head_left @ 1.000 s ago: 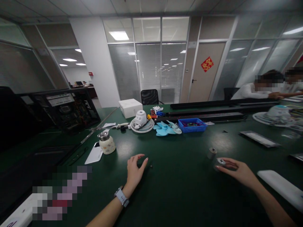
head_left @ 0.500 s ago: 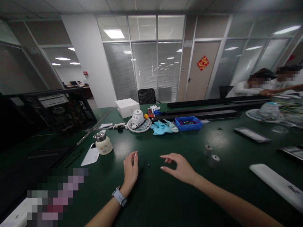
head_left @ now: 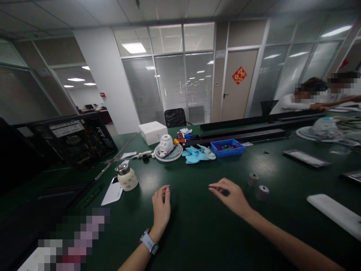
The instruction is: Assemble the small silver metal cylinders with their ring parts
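My left hand (head_left: 161, 209), with a watch on its wrist, is held over the green table (head_left: 186, 233). Its fingers are curled and close together, the thumb against them, and nothing shows in them. To its right, my right hand (head_left: 229, 195) has thumb and index fingertips pinched together; whatever lies between them is too small to make out. Two small metal cylinders (head_left: 253, 179) (head_left: 263, 192) stand just right of my right hand. A cream jar with a metal lid (head_left: 128, 177) is to the left of my left hand, beside a white phone (head_left: 112, 193).
Farther back are a white box (head_left: 152, 133), a white fan part (head_left: 166, 148), light blue fan blades (head_left: 196, 154) and a blue tray (head_left: 227, 148) of small parts. Long black bars (head_left: 254, 122) lie behind. A white panel (head_left: 334, 214) is at right; people sit at the far right.
My right hand has shifted right and its thumb and index finger have closed into a pinch. The small dark object between the hands no longer shows on the table. The view has turned slightly.
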The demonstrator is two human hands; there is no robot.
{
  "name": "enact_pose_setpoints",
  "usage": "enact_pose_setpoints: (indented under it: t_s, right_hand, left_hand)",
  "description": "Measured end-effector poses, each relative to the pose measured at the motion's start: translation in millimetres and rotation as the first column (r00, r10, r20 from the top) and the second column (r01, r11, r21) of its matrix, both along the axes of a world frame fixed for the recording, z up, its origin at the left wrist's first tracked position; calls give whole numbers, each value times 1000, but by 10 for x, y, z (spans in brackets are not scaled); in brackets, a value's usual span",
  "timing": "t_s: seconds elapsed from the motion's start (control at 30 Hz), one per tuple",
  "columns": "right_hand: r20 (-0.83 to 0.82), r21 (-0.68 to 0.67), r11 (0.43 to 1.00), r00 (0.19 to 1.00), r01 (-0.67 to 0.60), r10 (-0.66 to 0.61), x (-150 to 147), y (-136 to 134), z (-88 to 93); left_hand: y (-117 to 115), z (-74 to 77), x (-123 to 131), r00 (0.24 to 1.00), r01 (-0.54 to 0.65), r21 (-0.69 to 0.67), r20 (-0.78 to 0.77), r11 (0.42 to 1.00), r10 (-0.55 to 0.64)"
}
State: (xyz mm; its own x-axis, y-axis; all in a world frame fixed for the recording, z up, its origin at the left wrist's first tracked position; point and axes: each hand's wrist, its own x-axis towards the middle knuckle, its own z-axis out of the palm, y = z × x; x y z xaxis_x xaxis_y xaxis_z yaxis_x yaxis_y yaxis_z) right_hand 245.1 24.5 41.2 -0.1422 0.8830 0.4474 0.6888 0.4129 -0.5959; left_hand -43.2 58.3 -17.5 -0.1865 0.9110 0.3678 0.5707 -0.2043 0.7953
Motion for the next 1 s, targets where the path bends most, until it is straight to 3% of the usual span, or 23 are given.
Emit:
enact_pose_setpoints:
  t_s: [0.07, 0.13, 0.2, 0.27, 0.37, 0.57, 0.87, 1.0]
  right_hand:
    - [13, 168, 972, 985, 167, -172, 537, -120, 27]
    - [-20, 273, 892, 929, 360, -369, 1009, -231, -46]
    - [-34, 251, 849, 880, 466, -473, 1329, -314, -182]
    - [-20, 162, 848, 861, 505, -508, 1479, -360, -315]
    - [-10, 77, 846, 849, 528, -529, 1484, -377, -403]
    - [-32, 110, 832, 839, 544, -544, 1414, -349, -345]
    - [16, 68, 857, 858, 511, -513, 1476, -343, -368]
    - [23, 12, 782, 782, 623, -623, 1529, -237, -162]
  left_hand:
    - [11, -13, -4, 1000, 1, 2, -4, 1000, -1]
    - [20, -20, -2, 1000, -1, 5, -14, 1000, 2]
    - [25, -21, 4, 1000, -4, 11, -23, 1000, 4]
    - [25, -18, 8, 1000, -4, 21, -24, 1000, 4]
    - [19, -12, 8, 1000, -6, 12, -17, 1000, 6]
    - [7, 6, 10, 1000, -10, -2, -19, 1000, 10]
    - [12, 6, 18, 1000, 3, 11, -27, 1000, -3]
    - [11, 0, 15, 1000, -4, 6, -29, 1000, 4]
